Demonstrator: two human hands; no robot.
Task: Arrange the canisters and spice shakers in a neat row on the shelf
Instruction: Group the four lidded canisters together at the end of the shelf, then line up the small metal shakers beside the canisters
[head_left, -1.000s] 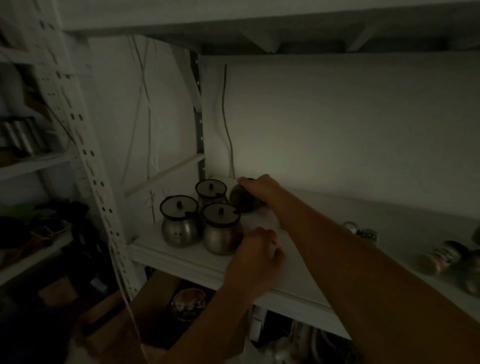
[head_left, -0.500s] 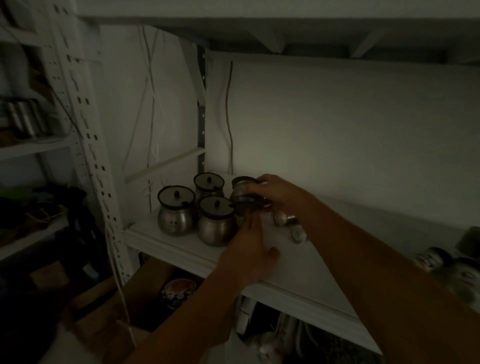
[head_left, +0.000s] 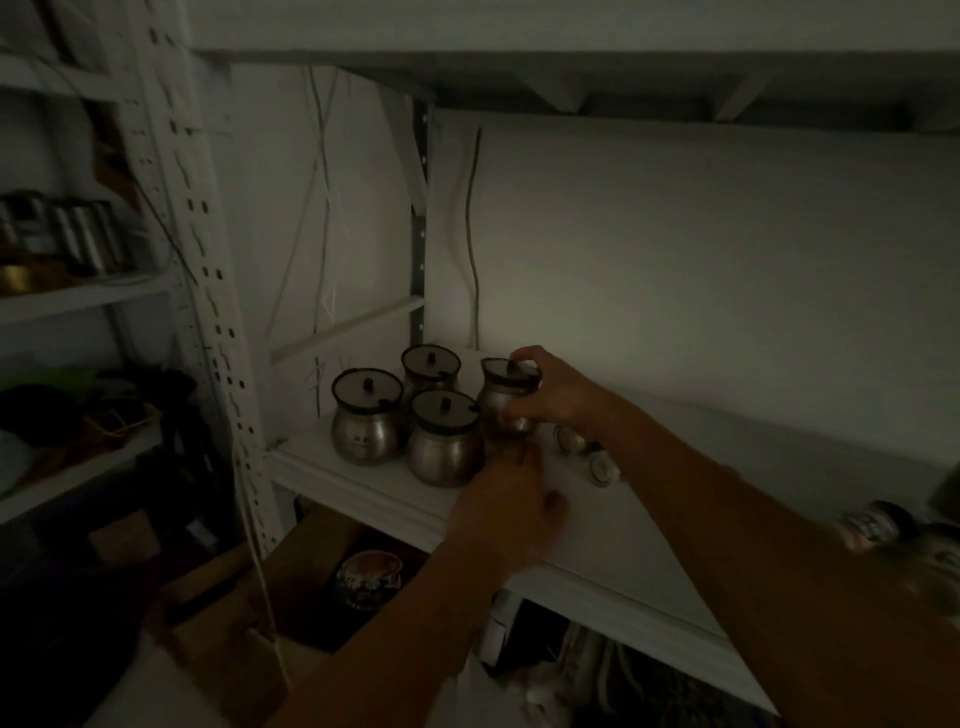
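Three round steel canisters with dark-rimmed lids stand clustered at the left end of the white shelf (head_left: 363, 483): one at the front left (head_left: 366, 415), one behind (head_left: 430, 368), one at the front (head_left: 445, 439). My right hand (head_left: 558, 397) grips a fourth canister (head_left: 500, 400), upright and just right of the cluster. My left hand (head_left: 506, 501) hovers at the shelf's front edge below that canister, fingers loosely curled, holding nothing that I can see. Two small spice shakers (head_left: 597, 465) lie on their sides behind my right forearm.
More jars (head_left: 872, 525) lie on the shelf at the far right, blurred. A perforated white upright (head_left: 208, 312) borders the shelf on the left, with metal tins (head_left: 78, 239) on the neighbouring rack. A cardboard box (head_left: 291, 571) and a patterned bowl (head_left: 371, 571) sit below.
My right hand has turned the fourth canister from tilted to upright beside the cluster. My left hand rose toward it from the shelf's front. The view shifted right and closer.
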